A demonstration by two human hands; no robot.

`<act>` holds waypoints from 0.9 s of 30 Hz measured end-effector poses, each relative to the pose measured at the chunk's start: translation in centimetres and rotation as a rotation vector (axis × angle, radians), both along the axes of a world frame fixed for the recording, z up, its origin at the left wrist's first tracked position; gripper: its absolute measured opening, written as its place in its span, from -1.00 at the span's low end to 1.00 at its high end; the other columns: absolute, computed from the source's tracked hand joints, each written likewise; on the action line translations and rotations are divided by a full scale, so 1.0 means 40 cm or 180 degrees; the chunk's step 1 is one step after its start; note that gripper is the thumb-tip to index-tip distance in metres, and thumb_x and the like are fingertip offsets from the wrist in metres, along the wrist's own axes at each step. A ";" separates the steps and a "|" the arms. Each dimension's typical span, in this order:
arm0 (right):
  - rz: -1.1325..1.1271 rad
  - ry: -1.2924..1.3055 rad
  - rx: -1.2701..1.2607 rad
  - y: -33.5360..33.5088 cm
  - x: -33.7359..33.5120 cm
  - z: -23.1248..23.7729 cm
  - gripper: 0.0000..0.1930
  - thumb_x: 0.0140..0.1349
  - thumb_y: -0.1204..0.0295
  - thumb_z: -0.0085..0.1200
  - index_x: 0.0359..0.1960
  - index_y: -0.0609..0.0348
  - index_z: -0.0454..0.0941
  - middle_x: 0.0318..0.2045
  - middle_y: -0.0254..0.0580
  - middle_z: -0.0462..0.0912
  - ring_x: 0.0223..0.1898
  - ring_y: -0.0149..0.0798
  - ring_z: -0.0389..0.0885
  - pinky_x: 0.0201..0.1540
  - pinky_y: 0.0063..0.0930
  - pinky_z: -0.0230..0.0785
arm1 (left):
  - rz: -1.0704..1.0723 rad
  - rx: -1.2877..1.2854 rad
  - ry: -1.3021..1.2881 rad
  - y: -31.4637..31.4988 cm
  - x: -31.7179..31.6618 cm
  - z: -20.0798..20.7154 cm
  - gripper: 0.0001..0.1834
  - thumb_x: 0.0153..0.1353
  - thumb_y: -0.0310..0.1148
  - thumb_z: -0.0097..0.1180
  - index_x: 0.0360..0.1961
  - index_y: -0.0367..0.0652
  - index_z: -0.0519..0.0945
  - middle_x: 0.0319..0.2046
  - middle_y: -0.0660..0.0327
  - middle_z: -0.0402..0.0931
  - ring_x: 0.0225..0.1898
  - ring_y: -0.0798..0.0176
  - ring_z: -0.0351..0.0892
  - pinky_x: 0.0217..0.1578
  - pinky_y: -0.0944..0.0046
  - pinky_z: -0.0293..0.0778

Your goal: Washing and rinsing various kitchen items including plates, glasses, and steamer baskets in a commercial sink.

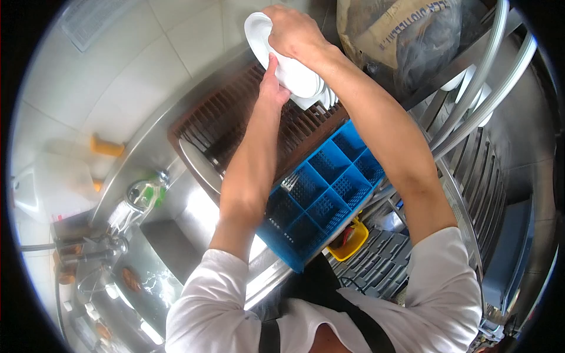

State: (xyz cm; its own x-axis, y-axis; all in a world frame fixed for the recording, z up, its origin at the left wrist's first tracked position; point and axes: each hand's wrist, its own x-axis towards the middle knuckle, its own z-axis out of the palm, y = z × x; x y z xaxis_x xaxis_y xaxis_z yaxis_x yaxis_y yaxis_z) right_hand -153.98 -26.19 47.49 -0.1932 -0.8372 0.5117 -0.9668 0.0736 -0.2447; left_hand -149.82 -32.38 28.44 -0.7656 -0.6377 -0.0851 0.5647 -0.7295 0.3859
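Observation:
Over the far end of a brown slatted dish rack (206, 117), I hold a white oval dish by both ends of its near side. My right hand (294, 34) wraps around the upper part of the white dish (297, 76), and its fingertips are hidden. Lower down, my left hand (274, 88) grips the edge with its thumb pointing up. More white dishes (325, 97) stand close behind, toward the rack. A large pale plate (197, 156) leans at the rack's left end.
A blue divided cutlery basket (318, 197) sits along the rack's near side, with a few forks (289, 181) inside. Left are a metal sink (176, 235) and a tap (109, 250). A yellow container (351, 240) lies below. Two pale hoses (482, 106) cross at right.

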 end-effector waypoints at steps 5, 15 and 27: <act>0.0156 -0.0008 0.0083 0.012 0.014 -0.006 -0.64 0.04 0.55 0.10 -0.06 0.14 0.60 -0.06 -0.07 0.64 -0.01 0.08 0.63 0.05 -0.08 0.48 | 0.0032 0.0659 -0.1216 0.020 0.010 0.019 -0.38 0.25 0.10 0.24 0.22 0.00 0.46 0.10 0.28 0.46 0.09 0.21 0.42 0.09 0.14 0.30; 0.0291 0.0165 -0.0154 0.001 0.065 0.015 -0.66 0.04 0.57 0.11 -0.09 0.20 0.58 -0.12 0.02 0.66 -0.09 0.13 0.66 -0.02 -0.04 0.50 | 0.0285 0.0096 -0.0465 0.004 0.046 0.016 -0.34 0.30 0.15 0.13 0.20 -0.14 0.41 0.19 0.18 0.37 0.24 0.19 0.31 0.27 0.08 0.23; 0.0259 -0.0123 0.0065 0.001 0.062 0.040 -0.68 0.16 0.67 -0.11 -0.02 0.36 0.40 -0.04 0.35 0.56 0.04 0.28 0.54 0.09 0.05 0.39 | 0.0805 0.0327 -0.1664 -0.009 0.083 0.002 -0.35 0.08 -0.01 0.46 0.06 -0.16 0.50 -0.06 0.20 0.57 -0.06 0.24 0.54 0.01 0.14 0.41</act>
